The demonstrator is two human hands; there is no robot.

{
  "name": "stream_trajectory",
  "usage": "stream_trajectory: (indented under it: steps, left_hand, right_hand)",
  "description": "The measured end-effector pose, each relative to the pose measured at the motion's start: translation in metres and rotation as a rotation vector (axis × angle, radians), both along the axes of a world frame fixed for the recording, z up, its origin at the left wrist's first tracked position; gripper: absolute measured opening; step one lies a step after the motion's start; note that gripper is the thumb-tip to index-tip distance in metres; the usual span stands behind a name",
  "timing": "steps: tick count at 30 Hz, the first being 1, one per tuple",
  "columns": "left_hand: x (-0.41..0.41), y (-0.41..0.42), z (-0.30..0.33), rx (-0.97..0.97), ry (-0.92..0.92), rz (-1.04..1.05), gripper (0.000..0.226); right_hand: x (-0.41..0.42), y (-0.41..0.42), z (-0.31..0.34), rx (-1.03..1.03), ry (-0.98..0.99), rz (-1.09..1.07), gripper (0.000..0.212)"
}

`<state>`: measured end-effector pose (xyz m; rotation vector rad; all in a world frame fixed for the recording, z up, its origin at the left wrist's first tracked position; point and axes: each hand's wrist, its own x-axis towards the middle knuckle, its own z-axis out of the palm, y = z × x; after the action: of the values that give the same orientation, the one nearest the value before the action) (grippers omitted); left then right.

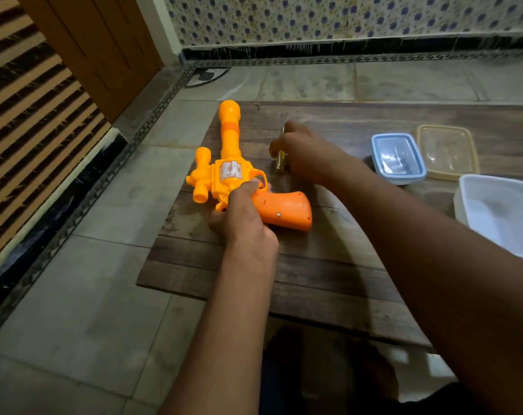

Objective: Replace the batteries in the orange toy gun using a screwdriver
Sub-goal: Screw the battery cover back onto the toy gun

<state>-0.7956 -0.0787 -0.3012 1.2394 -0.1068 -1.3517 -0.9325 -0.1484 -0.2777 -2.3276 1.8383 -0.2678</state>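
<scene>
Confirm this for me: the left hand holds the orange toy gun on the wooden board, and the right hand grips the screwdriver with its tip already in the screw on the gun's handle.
Not quite. In the head view the screwdriver, gripped by the right hand, is on the wooden board beside the orange toy gun, well clear of the screw on its handle. The left hand does hold the gun on the board.

Your toy gun (242,181) is smooth, glossy orange plastic, with a small bright metal screw head (278,214) sunk in its grip. Just right of the gun, the screwdriver (279,161) shows a clear yellowish plastic handle. Under the gun, the counter (314,265) looks like matt, grainy brown wood planks. Well right of the gun sit translucent plastic containers (398,158) and a white plastic tub (500,217). The floor (74,295) left of the gun is dull stone tile.
</scene>
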Motion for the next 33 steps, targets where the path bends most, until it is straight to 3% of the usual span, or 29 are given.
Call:
stream_trajectory:
  steps: [4,7,10,14,18,22,27,33]
  left_hand:
    - [-0.001,0.001,0.000,0.018,0.009,-0.004,0.071]
    - [-0.002,0.000,0.000,0.018,0.018,-0.010,0.074]
    - [-0.002,0.002,0.001,0.013,0.049,-0.021,0.064]
    - [-0.008,0.011,0.002,0.031,0.033,-0.007,0.061]
    - [-0.015,0.019,0.000,0.008,0.120,-0.098,0.071]
    - [-0.023,0.024,-0.003,0.012,0.122,-0.116,0.066]
    - [-0.027,0.021,-0.007,-0.036,0.122,-0.124,0.067]
    - [-0.032,0.014,-0.010,-0.079,0.138,-0.169,0.064]
  right_hand:
    - [-0.002,0.006,0.010,-0.043,0.150,0.071,0.022]
    - [-0.007,0.017,0.014,-0.019,0.121,0.051,0.020]
    - [-0.011,0.041,0.019,-0.030,-0.026,-0.027,0.026]
    - [-0.008,0.083,0.031,-0.230,-0.142,-0.108,0.024]
    - [-0.003,0.122,0.039,-0.425,-0.176,-0.120,0.027]
    - [-0.006,0.139,0.037,-0.434,-0.446,-0.163,0.021]
    - [-0.020,0.148,0.024,-0.452,-0.694,-0.262,0.036]
    - [-0.035,0.151,0.013,-0.373,-0.888,-0.213,0.019]
